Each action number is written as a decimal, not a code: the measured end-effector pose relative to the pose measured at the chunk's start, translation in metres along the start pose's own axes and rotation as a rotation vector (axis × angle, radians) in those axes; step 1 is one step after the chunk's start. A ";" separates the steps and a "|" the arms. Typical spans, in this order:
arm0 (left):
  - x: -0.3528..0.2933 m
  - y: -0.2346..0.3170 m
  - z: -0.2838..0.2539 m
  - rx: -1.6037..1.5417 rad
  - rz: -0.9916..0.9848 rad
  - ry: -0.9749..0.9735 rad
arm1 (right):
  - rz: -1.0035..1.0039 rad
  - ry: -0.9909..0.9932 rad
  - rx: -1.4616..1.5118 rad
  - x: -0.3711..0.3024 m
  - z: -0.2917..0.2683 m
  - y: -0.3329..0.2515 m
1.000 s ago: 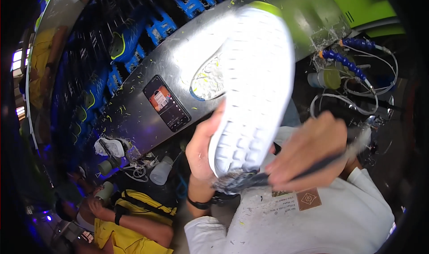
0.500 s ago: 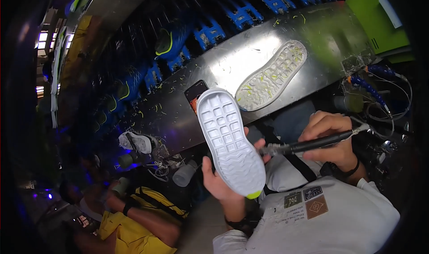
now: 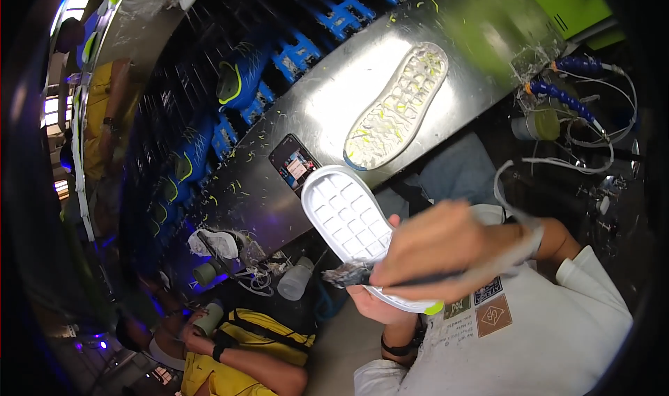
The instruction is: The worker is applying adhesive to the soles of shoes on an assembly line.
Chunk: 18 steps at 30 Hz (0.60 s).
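Observation:
My left hand [image 3: 376,309] is closed around a white shoe sole [image 3: 346,211] from beneath, its grid-patterned hollow side facing up and a yellow-green patch at the near end. In my right hand [image 3: 439,246], smeared by motion, is a black-handled brush [image 3: 348,274] with grey, clotted bristles. A whitish tube [image 3: 500,187] runs up from the handle's rear. The brush head crosses the middle of the sole, and my right hand hides part of the sole's near half. Whether the bristles touch it, I cannot tell.
A second sole [image 3: 401,107], flecked with yellow-green scraps, lies on the metal bench [image 3: 488,68]. Beside it rests a phone [image 3: 293,162]. Blue shoes [image 3: 240,79] line a dark rack behind. A translucent cup [image 3: 296,279] stands left; a co-worker in yellow [image 3: 272,333] sits nearby.
The brush has swung left from beside the sole to over its middle, with my right hand following. The sole has tilted, and the phone's screen now shows a picture. The whole view has shifted.

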<state>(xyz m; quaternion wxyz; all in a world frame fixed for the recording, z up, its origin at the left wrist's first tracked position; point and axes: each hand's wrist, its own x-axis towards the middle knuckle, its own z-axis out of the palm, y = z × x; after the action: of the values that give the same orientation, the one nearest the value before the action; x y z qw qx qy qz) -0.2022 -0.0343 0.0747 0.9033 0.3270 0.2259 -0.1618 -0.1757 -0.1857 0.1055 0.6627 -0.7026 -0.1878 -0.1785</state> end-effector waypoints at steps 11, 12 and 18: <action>0.034 0.000 -0.006 -0.107 0.054 -0.042 | -0.211 0.103 -0.340 -0.008 -0.022 -0.024; 0.037 0.002 -0.005 -0.091 -0.040 -0.151 | 0.117 0.107 -0.072 -0.018 -0.020 -0.028; 0.034 0.009 0.037 -0.171 -0.166 -0.598 | 0.171 0.129 0.153 -0.024 -0.028 -0.038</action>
<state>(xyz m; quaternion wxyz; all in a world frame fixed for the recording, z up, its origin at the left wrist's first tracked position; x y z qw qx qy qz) -0.1579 -0.0567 0.0869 0.9375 0.1683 -0.0108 -0.3043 -0.2152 -0.2126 0.1283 0.7379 -0.6504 -0.0973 -0.1516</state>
